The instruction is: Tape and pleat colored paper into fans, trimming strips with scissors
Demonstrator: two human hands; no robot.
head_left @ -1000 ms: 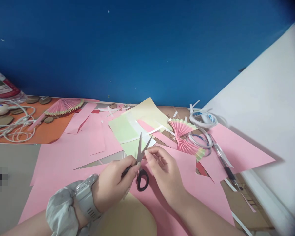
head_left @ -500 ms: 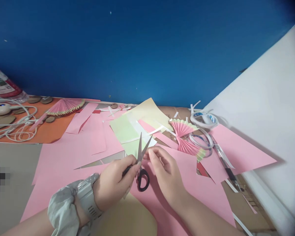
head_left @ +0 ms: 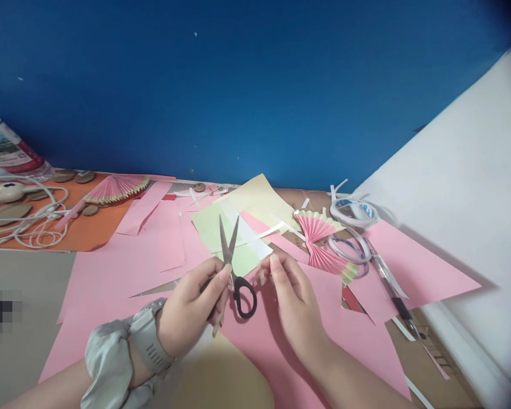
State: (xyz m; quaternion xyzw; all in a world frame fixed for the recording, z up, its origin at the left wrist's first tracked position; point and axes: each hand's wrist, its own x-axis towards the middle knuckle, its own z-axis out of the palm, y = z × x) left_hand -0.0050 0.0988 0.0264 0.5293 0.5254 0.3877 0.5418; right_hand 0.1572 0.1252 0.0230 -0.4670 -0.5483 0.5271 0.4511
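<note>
Black-handled scissors (head_left: pixel 246 297) are held in my left hand (head_left: pixel 198 304), its fingers closed around one handle and the pivot. The blades point up and stand a little apart. To the right of the scissors is my right hand (head_left: pixel 292 298), thumb and fingertips pressed together; whatever they may pinch is too small to make out. Both hands are above large pink paper (head_left: pixel 336 324). Beyond the blades lie a light green sheet (head_left: pixel 206 224) and a pale yellow sheet (head_left: pixel 259 196). A pleated pink and green paper piece (head_left: pixel 319 230) lies to the right.
On the left are a pleated fan (head_left: pixel 117 188), white cables (head_left: pixel 46 218) on orange paper (head_left: pixel 97 230) and a bottle (head_left: pixel 11 150). Tape rolls (head_left: pixel 353 211) and a pen (head_left: pixel 402 309) lie right. A blue wall (head_left: pixel 247 91) rises behind and a white wall (head_left: pixel 472 170) stands right.
My left hand has moved left with the scissors, away from my right hand. My right hand has shifted slightly right, so the gap between them is wider.
</note>
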